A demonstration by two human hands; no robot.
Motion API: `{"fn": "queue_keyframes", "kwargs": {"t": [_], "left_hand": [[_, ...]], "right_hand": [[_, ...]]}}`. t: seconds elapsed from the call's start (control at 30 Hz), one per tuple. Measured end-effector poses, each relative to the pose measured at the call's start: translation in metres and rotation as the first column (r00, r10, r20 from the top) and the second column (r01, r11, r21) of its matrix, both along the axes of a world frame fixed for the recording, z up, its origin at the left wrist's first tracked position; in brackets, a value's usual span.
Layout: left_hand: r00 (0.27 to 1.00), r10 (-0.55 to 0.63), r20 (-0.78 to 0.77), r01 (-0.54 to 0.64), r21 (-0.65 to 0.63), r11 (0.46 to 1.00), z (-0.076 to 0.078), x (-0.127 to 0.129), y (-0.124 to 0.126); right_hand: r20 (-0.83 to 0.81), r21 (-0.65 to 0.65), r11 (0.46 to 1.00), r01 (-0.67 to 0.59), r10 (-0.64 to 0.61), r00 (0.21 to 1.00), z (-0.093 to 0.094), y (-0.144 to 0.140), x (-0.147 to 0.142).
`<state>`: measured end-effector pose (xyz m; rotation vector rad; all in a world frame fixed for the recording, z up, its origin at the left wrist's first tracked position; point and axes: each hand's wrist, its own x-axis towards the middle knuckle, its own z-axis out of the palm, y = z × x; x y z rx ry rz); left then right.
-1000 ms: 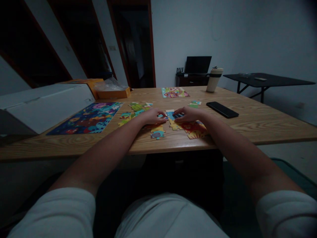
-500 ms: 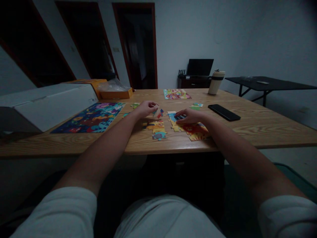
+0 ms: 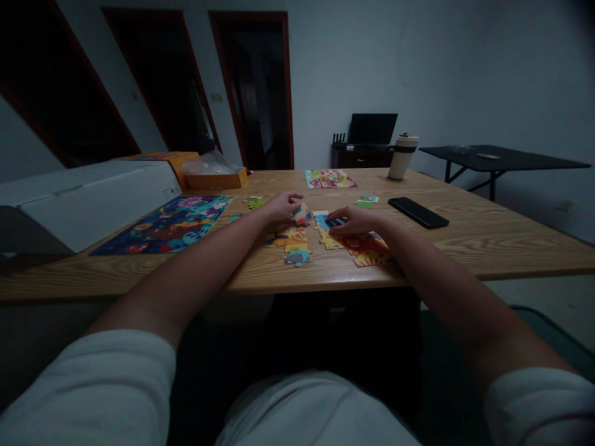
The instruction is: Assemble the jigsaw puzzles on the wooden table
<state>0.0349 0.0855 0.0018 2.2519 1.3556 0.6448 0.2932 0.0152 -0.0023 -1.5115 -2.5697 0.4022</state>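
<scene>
My left hand (image 3: pixel 281 206) pinches a small puzzle piece (image 3: pixel 300 214) just above the wooden table (image 3: pixel 488 238), close to the joined puzzle section. My right hand (image 3: pixel 353 220) lies flat with its fingertips pressing on the blue top of that joined yellow and red puzzle section (image 3: pixel 362 244). Below the left hand sits another small cluster of joined pieces (image 3: pixel 292 241). A few loose green pieces (image 3: pixel 255 201) lie beyond the left hand, and two more loose pieces (image 3: pixel 367 200) lie beyond the right hand.
A finished dark blue puzzle (image 3: pixel 167 223) lies at the left beside a white box (image 3: pixel 79 198). Further back are an orange box (image 3: pixel 216 178), another small finished puzzle (image 3: pixel 329 178) and a tumbler (image 3: pixel 402 157). A black phone (image 3: pixel 418 212) rests at the right.
My left hand lifted a piece off the table, raised it to the left, then brought it back toward the joined section. My right hand stayed pressing on the section.
</scene>
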Motion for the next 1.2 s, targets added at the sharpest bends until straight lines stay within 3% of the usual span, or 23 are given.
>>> {"fn": "queue_keyframes", "kwargs": {"t": [0.13,0.27,0.57,0.77,0.97,1.2], "left_hand": [[0.976,-0.006,-0.218,0.011,0.026,1.000,0.005,0.014,-0.003],[0.921,-0.141,-0.364,0.143,-0.022,0.989,0.003,0.016,-0.015],[0.893,-0.144,-0.426,0.232,0.162,0.959,-0.009,0.015,-0.021],[0.894,-0.116,-0.434,0.200,0.153,0.968,-0.008,0.020,-0.020],[0.878,0.001,-0.479,0.090,0.167,0.982,0.000,0.022,-0.024],[0.867,-0.027,-0.497,0.118,0.152,0.981,0.004,0.023,-0.029]], "right_hand": [[-0.017,-0.003,1.000,0.010,-0.010,1.000,-0.002,0.001,0.000],[-0.038,0.001,1.000,0.006,-0.006,0.999,-0.004,0.003,0.000],[-0.022,-0.025,0.999,0.023,-0.023,0.999,-0.004,0.004,0.001],[-0.008,-0.017,0.999,0.031,-0.032,0.999,-0.001,-0.001,-0.001],[-0.011,-0.024,0.999,0.031,-0.032,0.999,0.000,0.000,-0.002],[-0.012,-0.022,0.999,0.036,-0.036,0.999,0.001,-0.003,-0.004]]}}
